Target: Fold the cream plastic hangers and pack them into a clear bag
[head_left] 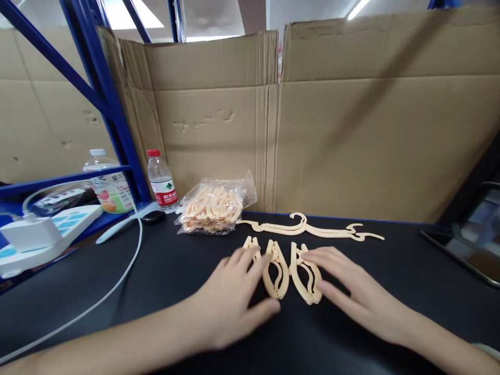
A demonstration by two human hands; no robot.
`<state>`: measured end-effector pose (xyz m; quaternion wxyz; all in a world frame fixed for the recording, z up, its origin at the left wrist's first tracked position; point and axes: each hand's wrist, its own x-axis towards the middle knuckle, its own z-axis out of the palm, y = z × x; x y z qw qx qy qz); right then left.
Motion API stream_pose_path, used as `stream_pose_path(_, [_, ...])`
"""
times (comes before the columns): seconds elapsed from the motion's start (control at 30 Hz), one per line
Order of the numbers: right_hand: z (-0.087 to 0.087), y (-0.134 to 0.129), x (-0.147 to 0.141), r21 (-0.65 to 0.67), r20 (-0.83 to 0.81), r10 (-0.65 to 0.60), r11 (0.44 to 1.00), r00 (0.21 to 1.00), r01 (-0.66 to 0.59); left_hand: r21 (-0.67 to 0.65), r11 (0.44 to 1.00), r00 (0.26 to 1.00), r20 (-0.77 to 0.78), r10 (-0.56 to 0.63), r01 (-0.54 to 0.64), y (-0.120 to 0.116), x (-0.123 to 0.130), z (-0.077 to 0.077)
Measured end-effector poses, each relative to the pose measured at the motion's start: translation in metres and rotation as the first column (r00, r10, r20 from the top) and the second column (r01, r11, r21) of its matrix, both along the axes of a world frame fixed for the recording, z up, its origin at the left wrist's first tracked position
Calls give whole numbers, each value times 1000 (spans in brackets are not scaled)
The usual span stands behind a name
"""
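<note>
Three cream folding hangers, folded up, lie side by side on the black table in front of me. My left hand [236, 291] is over the left folded hanger [250, 242], hiding most of it, its fingers and thumb spread near the middle folded hanger [284, 284]. On the other side, my right hand [355, 291] has its fingertips and thumb at the edge of the right folded hanger [307, 291], fingers apart; I cannot tell how firmly it touches. Behind them lies an unfolded hanger [283, 229], stretched out with its hook pointing away.
A clear plastic bag of cream hangers [213, 208] sits at the back. Left of it stand a red-capped water bottle [162, 182] and a juice bottle [111, 192]. A white cable [128, 265] crosses the left side from a power strip [80, 221]. A dark tablet-like device [461, 255] lies right.
</note>
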<state>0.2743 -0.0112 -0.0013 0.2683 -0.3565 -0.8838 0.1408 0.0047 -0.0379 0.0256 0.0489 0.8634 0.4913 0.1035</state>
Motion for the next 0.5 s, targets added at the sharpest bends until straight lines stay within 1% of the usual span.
stream_pose_path(0.03, [1,-4,-2,13,83,32,999,996,-33,-72,997,999,-19,-39,38,-10,3,0])
stream_pose_path(0.1, [2,-12,-7,-5,230,87,996,969,-88,-174,982,996,-36,-79,72,-23,8,-2])
stream_pose_path(0.17, [5,-19,-11,-66,319,144,989,937,-130,-203,975,995,-38,-96,86,-28,11,-5])
stream_pose_path(0.23, [7,-23,-14,-130,353,187,980,917,-150,-201,973,992,-34,-120,111,-26,12,-9])
stream_pose_path(0.3, [8,-24,-14,-172,361,193,975,913,-139,-188,974,990,-30,-138,130,-20,12,-13])
stream_pose_path(0.4, [7,-20,-10,-185,376,166,977,912,-101,-162,978,989,-30,-142,135,-12,12,-18])
stream_pose_path(0.5, [5,-15,-8,-174,387,144,981,911,-81,-168,972,985,-22,-172,166,-6,13,-20])
